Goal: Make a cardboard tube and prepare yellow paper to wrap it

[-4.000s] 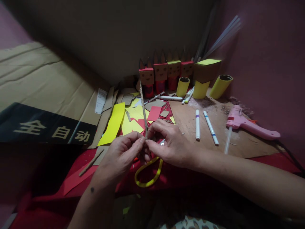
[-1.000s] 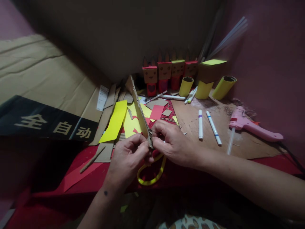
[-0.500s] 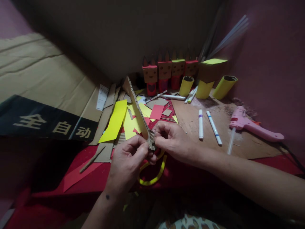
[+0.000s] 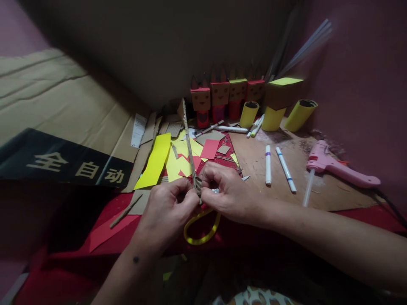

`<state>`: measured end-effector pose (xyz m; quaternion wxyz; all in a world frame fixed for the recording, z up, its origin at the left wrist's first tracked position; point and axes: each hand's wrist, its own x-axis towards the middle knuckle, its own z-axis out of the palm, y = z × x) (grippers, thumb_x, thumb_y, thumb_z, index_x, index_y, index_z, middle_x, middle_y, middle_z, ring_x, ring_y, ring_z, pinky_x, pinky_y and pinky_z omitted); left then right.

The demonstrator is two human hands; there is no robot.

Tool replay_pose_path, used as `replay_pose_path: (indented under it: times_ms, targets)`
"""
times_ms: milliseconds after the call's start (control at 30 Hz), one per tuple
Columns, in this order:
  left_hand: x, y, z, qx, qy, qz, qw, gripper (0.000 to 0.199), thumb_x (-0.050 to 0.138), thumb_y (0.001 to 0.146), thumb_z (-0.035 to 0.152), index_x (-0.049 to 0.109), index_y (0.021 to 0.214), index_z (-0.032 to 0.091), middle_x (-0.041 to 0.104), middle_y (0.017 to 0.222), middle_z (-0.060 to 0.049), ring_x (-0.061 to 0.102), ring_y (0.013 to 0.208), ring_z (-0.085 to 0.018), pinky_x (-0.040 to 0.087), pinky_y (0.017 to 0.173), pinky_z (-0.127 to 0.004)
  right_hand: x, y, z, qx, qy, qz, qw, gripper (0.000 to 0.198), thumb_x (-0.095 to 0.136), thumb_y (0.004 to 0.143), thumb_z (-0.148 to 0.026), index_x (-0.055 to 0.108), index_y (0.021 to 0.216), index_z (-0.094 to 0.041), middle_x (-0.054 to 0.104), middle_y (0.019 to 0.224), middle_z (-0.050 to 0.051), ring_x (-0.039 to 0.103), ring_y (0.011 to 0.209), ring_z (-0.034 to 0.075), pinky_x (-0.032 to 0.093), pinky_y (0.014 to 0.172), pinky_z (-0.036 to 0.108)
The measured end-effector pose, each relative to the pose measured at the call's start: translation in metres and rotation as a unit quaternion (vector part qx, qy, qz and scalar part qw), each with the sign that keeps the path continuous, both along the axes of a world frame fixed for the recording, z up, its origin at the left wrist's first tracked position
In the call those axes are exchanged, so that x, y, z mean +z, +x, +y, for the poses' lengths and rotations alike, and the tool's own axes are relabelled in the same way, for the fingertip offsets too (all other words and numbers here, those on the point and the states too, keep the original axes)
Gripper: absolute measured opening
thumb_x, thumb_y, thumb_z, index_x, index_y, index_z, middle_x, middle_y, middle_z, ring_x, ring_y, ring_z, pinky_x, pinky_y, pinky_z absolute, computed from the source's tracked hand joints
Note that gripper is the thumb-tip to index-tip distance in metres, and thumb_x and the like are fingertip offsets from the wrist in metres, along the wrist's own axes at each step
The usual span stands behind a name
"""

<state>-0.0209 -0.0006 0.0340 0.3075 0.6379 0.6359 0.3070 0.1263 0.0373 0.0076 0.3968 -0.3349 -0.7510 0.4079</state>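
Taking the spot between my hands as the clock's centre, I have the cardboard piece (image 4: 187, 140) standing nearly edge-on, running from my fingertips out just short of 12 o'clock. It is brown, long and thin from this side, with a rough, pale cut rim and a slanting far tip; its near end is frayed, with ridged, crumpled layers. The fingers of my left hand (image 4: 170, 203) are clamped on that end from the 9 o'clock side, thumb against forefinger. Those of my right hand (image 4: 227, 190) pinch the same ragged end from 3 o'clock. At 6 o'clock lies the smooth, rounded loop of a yellow scissors handle (image 4: 203, 242), partly hidden by my hands.

Toward 10 o'clock are a flat, glossy yellow paper strip (image 4: 154, 161) and, past it, a big creased carton (image 4: 63, 101) with a black printed band. A matte red paper sheet (image 4: 110, 233) lies at 8, under a thin brown stick. At 2 o'clock, two slim white plastic markers (image 4: 268, 165) lie on a scuffed brown board (image 4: 251, 169). The pink plastic glue gun (image 4: 333, 167) rests near 3. Boxy cardboard-headed figures (image 4: 201, 101) stand from 12 to 1, by yellow paper-wrapped tubes (image 4: 249, 115).
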Motion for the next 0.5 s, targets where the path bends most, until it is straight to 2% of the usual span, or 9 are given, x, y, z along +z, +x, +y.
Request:
replay_pose_path:
  times_ms: [100,233,367,500]
  targets:
    - [-0.007,0.003,-0.005,0.029,-0.005,-0.051,0.998,0.021,0.053,0.072,0.03,0.05,0.055,0.018,0.048,0.054,0.002,0.043,0.053,-0.011,0.037,0.049,-0.022,-0.001,-0.001,0.0,-0.012,-0.027,-0.001,1.0,0.014,0.048,0.067,-0.01,0.039,0.061,-0.02,0.044,0.066,-0.002,0.041,0.061,0.011,0.033,0.053,0.025]
    - [-0.011,0.006,-0.009,0.042,0.003,-0.073,0.996,0.024,0.055,0.072,0.031,0.048,0.053,0.018,0.047,0.053,0.002,0.043,0.053,-0.011,0.037,0.049,-0.022,-0.002,0.0,0.001,-0.019,-0.053,0.007,0.998,0.014,0.048,0.064,-0.01,0.038,0.06,-0.02,0.041,0.062,-0.004,0.038,0.058,0.01,0.031,0.05,0.025]
    - [-0.012,0.006,-0.009,0.04,0.033,-0.026,0.998,0.025,0.053,0.073,0.034,0.049,0.054,0.018,0.045,0.052,0.002,0.042,0.051,-0.011,0.035,0.048,-0.023,-0.002,0.001,0.001,-0.016,-0.088,0.001,0.996,0.013,0.049,0.065,-0.011,0.039,0.061,-0.02,0.042,0.061,-0.004,0.038,0.058,0.01,0.03,0.049,0.024]
    - [-0.014,0.007,-0.008,0.027,0.049,0.011,0.998,0.026,0.05,0.075,0.035,0.045,0.055,0.019,0.045,0.053,0.001,0.043,0.052,-0.012,0.035,0.048,-0.024,-0.003,0.001,0.001,-0.01,-0.116,0.036,0.993,0.011,0.055,0.072,-0.019,0.045,0.077,-0.02,0.048,0.068,-0.005,0.044,0.061,0.01,0.035,0.051,0.023]
